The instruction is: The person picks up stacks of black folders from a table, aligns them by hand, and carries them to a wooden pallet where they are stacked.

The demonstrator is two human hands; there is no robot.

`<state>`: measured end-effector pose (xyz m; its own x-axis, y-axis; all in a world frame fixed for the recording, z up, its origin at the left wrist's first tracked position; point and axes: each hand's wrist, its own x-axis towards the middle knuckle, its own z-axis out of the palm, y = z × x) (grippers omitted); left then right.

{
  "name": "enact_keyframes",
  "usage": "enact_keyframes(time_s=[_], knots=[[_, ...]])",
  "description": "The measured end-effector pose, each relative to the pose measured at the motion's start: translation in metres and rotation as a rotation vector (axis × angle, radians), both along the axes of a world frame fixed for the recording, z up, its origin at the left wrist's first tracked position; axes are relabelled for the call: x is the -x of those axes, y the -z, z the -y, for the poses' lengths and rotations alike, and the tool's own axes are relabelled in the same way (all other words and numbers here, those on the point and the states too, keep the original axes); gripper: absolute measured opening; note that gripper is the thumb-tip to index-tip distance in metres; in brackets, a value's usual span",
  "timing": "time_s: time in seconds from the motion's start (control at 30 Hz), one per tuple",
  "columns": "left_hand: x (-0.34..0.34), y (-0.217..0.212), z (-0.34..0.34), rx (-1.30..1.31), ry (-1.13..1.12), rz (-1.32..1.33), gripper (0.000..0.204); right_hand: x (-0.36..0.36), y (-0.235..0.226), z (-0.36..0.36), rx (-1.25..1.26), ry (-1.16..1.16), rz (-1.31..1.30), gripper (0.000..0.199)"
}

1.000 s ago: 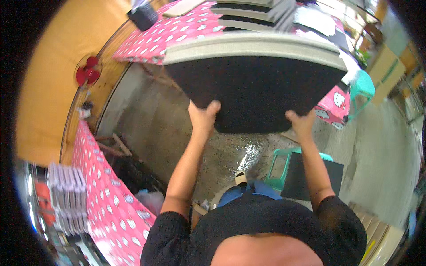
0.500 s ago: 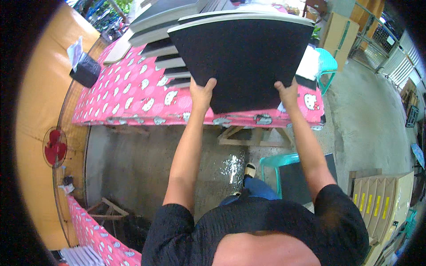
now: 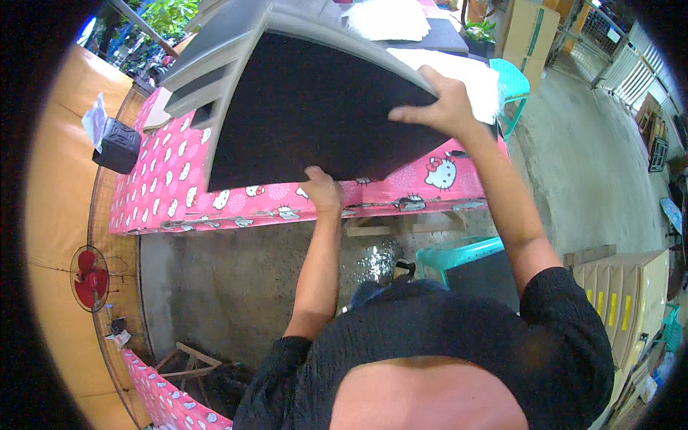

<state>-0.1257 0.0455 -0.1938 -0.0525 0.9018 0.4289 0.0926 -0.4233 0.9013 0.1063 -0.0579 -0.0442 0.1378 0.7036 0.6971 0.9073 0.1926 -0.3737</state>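
From above the person's head, both bare arms reached forward and up to a big black sheet (image 3: 315, 115) held out over the table (image 3: 236, 204). The left hand (image 3: 321, 192) was at the sheet's near edge, fingers curled up under it and the thumb on top, closed on the rim. The right hand (image 3: 441, 107) lay higher and further right, palm down with the fingers spread along the sheet's right edge, gripping it there. The sheet was tilted, its near edge over the table's front and its far part over a grey stack (image 3: 215, 61) of flat boards that stepped away to the far left. Just right of the right hand sat a white cloth (image 3: 476, 79), partly under the sheet's corner; whether they touched I could not tell. The table wore a pink cover with white dots and cartoon cats. On its far left end stood a small black box (image 3: 118, 143). A teal stool (image 3: 459, 254) stood on the wet concrete floor near the person's legs, and a red fan (image 3: 92, 278) sat by the yellow wall at left. Cardboard boxes (image 3: 627, 294) stood at right.
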Motion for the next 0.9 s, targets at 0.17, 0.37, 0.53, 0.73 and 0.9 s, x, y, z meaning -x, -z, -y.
enact_keyframes(time_s=[0.17,0.37,0.53,0.73,0.9], knots=[[-0.008,-0.008,0.003,0.255,0.347,0.762,0.039,0.012,-0.006,0.005,0.045,0.023,-0.062,0.061],[-0.002,-0.097,0.005,0.047,0.345,0.369,0.065,-0.006,0.01,0.023,-0.204,-0.088,-0.746,0.055],[-0.033,-0.144,0.026,-0.092,0.341,-0.213,0.056,0.001,0.147,0.015,-0.648,0.027,-1.255,0.057],[-0.03,-0.194,0.022,-0.168,0.327,-0.431,0.061,0.031,0.128,0.003,-0.727,0.12,-1.608,0.039],[-0.02,-0.177,0.028,-0.188,0.421,-0.521,0.059,0.039,0.166,0.015,-0.688,0.017,-1.584,0.077]])
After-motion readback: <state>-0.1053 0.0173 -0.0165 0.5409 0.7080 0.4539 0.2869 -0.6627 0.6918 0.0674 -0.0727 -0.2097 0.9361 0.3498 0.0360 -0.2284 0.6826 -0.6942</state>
